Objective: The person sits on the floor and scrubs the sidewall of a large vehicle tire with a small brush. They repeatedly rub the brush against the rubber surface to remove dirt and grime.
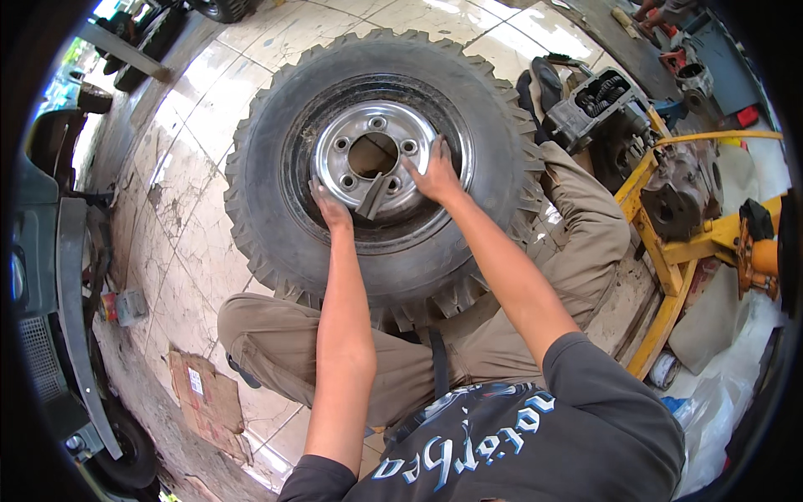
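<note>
A large knobbly tyre (268,159) lies flat on the tiled floor (201,109), well in from the floor's left and right edges, its near side between the person's bent legs. A silver wheel rim (332,161) sits in its middle. The left hand (332,207) lies against the rim's near left side, its grip wide, fingers extended. The right hand (437,176) rests at the rim's right side, its grip also wide, thumb and fingers spread. Between the hands, a grey strip (374,197) slants across the rim's near part. A torn cardboard piece (205,402) lies toward the floor's near left corner; a yellow stand (642,188) and a metal casing (598,105) are along its right edge.
</note>
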Demonstrator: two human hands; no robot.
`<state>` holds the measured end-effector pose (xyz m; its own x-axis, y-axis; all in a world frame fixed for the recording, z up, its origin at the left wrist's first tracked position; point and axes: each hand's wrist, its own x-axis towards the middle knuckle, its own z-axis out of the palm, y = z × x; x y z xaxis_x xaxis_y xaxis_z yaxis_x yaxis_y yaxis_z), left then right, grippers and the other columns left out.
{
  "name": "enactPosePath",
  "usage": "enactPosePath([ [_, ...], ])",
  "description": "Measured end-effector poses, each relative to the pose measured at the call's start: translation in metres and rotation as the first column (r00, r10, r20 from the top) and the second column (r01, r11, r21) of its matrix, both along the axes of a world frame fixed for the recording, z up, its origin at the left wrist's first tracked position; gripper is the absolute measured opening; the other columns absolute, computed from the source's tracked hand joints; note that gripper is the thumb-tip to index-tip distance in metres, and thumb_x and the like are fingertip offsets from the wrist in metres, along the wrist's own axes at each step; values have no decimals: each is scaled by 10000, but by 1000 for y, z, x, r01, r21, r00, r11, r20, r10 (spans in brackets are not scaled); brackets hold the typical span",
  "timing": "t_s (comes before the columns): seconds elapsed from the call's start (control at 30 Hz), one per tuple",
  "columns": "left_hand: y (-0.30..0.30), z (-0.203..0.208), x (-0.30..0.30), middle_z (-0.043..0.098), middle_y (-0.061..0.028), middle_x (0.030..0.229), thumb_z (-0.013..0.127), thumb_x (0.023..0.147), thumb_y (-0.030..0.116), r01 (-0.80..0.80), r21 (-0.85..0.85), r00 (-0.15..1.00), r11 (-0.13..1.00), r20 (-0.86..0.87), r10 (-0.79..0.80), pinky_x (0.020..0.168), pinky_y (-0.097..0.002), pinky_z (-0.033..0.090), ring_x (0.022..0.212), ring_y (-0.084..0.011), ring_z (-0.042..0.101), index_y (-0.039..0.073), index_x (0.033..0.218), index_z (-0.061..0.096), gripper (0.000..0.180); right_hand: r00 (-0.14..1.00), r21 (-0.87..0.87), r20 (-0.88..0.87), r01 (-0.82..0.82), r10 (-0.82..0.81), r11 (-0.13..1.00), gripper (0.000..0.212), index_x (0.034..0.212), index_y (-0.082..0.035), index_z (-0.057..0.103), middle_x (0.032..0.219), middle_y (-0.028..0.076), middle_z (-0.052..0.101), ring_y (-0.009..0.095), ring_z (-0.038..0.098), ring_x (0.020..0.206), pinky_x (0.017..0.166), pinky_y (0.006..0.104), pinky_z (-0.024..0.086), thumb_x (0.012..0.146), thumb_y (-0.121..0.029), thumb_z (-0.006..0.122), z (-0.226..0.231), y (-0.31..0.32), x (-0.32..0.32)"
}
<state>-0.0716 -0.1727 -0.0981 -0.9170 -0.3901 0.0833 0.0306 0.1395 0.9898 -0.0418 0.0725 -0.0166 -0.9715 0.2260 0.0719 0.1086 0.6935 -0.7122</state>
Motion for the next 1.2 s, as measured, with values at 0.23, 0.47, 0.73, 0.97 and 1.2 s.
enactPosePath([
  [0.23, 8, 6, 8, 363, -246, 1592, 259, 1098, 452, -159, -83, 987, 984, -23, 158, 1246, -437, 182, 1511, -365, 278, -60, 1497, 432, 672, 993, -128, 38, 117, -113, 985, 1008, 1523, 182, 165, 1502, 450, 302, 548, 352, 1405, 1190, 502, 306, 958, -514, 625, -7, -16, 23],
  [0.47, 16, 15, 10, 419, -231, 1564, 276, 1096, 426, -182, 40, 982, 982, -38, 183, 1226, -428, 234, 1471, -355, 360, -58, 1477, 459, 642, 991, 78, 20, 134, -136, 988, 821, 1398, 221, 399, 1346, 423, 454, 515, 499, 1223, 1070, 537, 399, 972, -447, 612, -8, 9, -24],
  [0.73, 24, 26, 14, 490, -241, 1503, 342, 1078, 403, -237, -145, 972, 961, -45, 233, 1190, -440, 293, 1399, -378, 452, -69, 1433, 499, 611, 964, 109, 37, 257, -263, 960, 744, 1386, 205, 418, 1357, 386, 460, 517, 475, 1234, 1056, 572, 389, 1009, -422, 551, -3, -10, -13],
  [0.97, 21, 24, 15, 499, -257, 1482, 322, 1081, 451, -251, -143, 967, 957, -85, 241, 1173, -448, 324, 1370, -388, 472, -86, 1425, 493, 660, 971, 54, 17, 239, -240, 969, 768, 1390, 212, 399, 1377, 401, 430, 523, 467, 1232, 1070, 574, 372, 1017, -445, 534, -4, -28, 24],
  [1.2, 25, 30, 17, 506, -247, 1482, 324, 1087, 437, -268, -207, 963, 941, -27, 268, 1170, -451, 329, 1378, -382, 471, -69, 1417, 517, 634, 968, 44, 115, 221, -225, 974, 759, 1338, 222, 455, 1341, 393, 470, 512, 505, 1191, 1057, 539, 407, 996, -442, 587, 11, -9, -8],
])
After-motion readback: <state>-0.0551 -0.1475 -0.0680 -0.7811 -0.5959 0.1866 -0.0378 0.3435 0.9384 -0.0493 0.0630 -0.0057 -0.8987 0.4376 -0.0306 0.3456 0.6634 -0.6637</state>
